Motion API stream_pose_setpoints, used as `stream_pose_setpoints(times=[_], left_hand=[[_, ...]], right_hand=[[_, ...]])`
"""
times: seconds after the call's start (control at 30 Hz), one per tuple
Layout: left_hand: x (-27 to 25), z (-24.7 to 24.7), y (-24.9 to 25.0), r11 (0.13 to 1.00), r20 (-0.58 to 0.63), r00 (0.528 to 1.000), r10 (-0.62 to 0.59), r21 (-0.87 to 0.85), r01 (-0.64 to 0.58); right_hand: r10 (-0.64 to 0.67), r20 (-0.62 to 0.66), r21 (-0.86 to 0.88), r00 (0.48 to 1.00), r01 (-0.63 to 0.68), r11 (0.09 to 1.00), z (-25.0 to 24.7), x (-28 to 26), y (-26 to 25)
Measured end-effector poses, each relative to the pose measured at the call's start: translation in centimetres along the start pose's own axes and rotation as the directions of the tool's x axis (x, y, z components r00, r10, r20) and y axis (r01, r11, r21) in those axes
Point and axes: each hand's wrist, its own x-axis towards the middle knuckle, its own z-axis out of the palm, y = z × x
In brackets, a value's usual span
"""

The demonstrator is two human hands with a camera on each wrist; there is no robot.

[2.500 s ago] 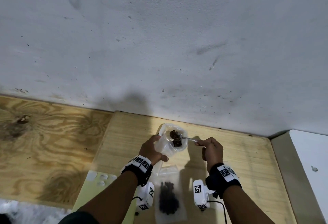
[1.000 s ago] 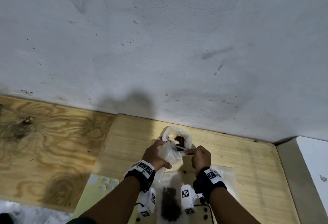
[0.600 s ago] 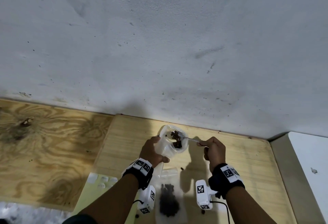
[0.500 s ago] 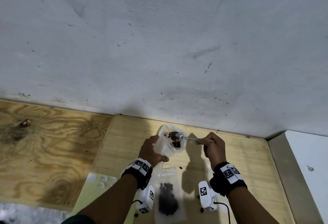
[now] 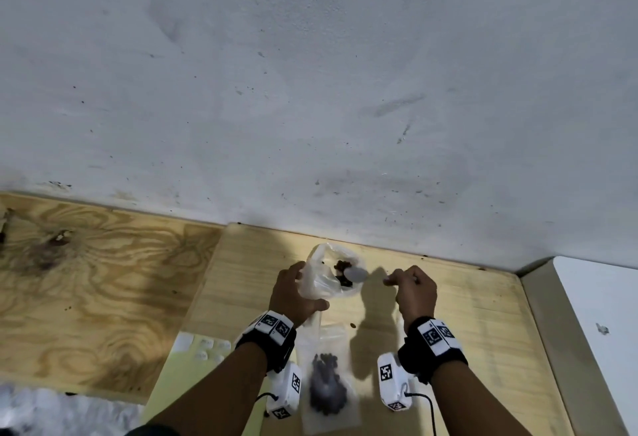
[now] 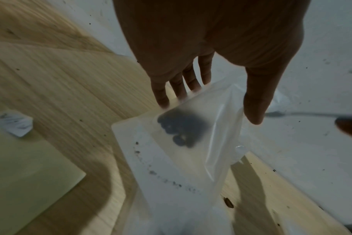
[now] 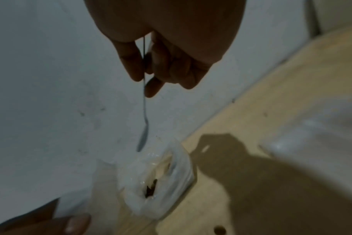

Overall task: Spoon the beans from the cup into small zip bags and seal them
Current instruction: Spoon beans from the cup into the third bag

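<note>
One filled zip bag (image 5: 326, 385) of dark beans lies flat on the worktop (image 5: 483, 325) between the forearms; whether its seal is pressed shut cannot be told. A second bag (image 5: 328, 278), mouth open, is gripped by the left hand (image 5: 293, 292), fingers behind and thumb in front, with a small clump of beans (image 6: 181, 128) inside. Right hand (image 5: 412, 289) pinches the spoon (image 7: 144, 120) handle; the bowl hangs at the bag mouth and looks empty. No cup is visible in any view. Judgement: filling of this bag is under way, sealing not yet done. One stray bean (image 5: 352, 325) lies on the light wood. Darker plywood (image 5: 89, 283) adjoins at left, a scuffed white wall (image 5: 310, 90) behind, a pale green sheet (image 6: 26, 174) nearer the person.
</note>
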Motion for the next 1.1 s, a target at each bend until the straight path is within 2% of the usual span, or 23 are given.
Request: stream_pose_setpoints(times=[0.07, 0.13, 0.23, 0.3, 0.33, 0.4, 0.47, 0.5, 0.57, 0.6, 0.63, 0.73, 0.83, 0.9, 1.0, 1.1], left_hand=[[-0.3, 0.0, 0.0, 1.000, -0.018, 1.000, 0.025, -0.004, -0.025], [-0.6, 0.0, 0.1, 0.999, -0.026, 0.999, 0.047, -0.015, -0.048], [-1.0, 0.0, 0.4, 0.996, -0.036, 0.996, 0.084, -0.013, -0.085], [-1.1, -0.1, 0.6, 0.994, -0.040, 0.993, 0.107, -0.006, -0.107], [-1.1, -0.2, 0.7, 0.993, -0.038, 0.993, 0.115, -0.002, -0.115], [-1.1, -0.1, 0.9, 0.992, -0.027, 0.991, 0.128, 0.009, -0.128], [-1.1, 0.0, 1.1, 0.988, -0.011, 0.988, 0.151, 0.032, -0.151], [-1.1, 0.2, 1.2, 0.985, -0.003, 0.986, 0.167, 0.043, -0.166], [-1.2, 0.5, 1.6, 0.981, 0.017, 0.982, 0.190, 0.040, -0.191], [-1.3, 0.7, 1.9, 0.978, 0.030, 0.979, 0.203, 0.037, -0.204], [-1.4, 0.8, 2.0, 0.975, 0.042, 0.976, 0.215, 0.038, -0.217], [-1.5, 0.8, 2.4, 0.968, 0.055, 0.970, 0.238, 0.073, -0.242], [-1.8, 0.5, 2.6, 0.956, 0.053, 0.961, 0.273, 0.092, -0.277], [-1.8, 0.5, 2.9, 0.958, 0.025, 0.958, 0.285, 0.021, -0.286], [-1.5, 0.2, 3.5, 0.970, -0.071, 0.977, 0.200, -0.129, -0.208], [-1.0, -0.1, 3.9, 0.954, -0.145, 0.982, 0.121, -0.255, -0.155]], right_hand=[[0.102, 0.002, -0.066, 0.995, -0.102, 0.993, 0.6, -0.3, 0.8], [0.181, 0.060, -0.108, 0.982, -0.174, 0.979, 1.3, -0.6, 1.6], [0.249, 0.180, -0.232, 0.952, -0.205, 0.951, 1.7, -1.0, 2.1], [0.198, 0.179, -0.397, 0.964, -0.114, 0.911, 1.6, -1.4, 1.9], [0.117, 0.159, -0.437, 0.980, -0.036, 0.899, 1.3, -1.8, 1.5], [-0.097, 0.167, -0.314, 0.981, 0.146, 0.938, 1.1, -3.0, 0.2], [-0.227, 0.305, -0.159, 0.925, 0.284, 0.945, 1.1, -4.2, -1.4], [-0.246, 0.409, -0.153, 0.879, 0.332, 0.931, 1.3, -4.6, -2.0], [-0.231, 0.553, -0.244, 0.800, 0.421, 0.874, 1.7, -4.8, -2.5], [-0.223, 0.572, -0.308, 0.789, 0.459, 0.833, 1.8, -4.6, -2.6], [-0.219, 0.567, -0.348, 0.794, 0.472, 0.810, 1.9, -4.2, -2.5], [-0.217, 0.528, -0.359, 0.821, 0.447, 0.819, 1.7, -3.4, -2.5], [-0.259, 0.509, -0.354, 0.821, 0.473, 0.806, 1.6, -3.5, -2.7], [-0.289, 0.479, -0.352, 0.829, 0.483, 0.802, 1.5, -3.7, -2.7], [-0.326, 0.429, -0.330, 0.842, 0.482, 0.812, 1.4, -4.0, -2.7], [-0.300, 0.359, -0.220, 0.884, 0.393, 0.893, 1.4, -4.1, -2.9]])
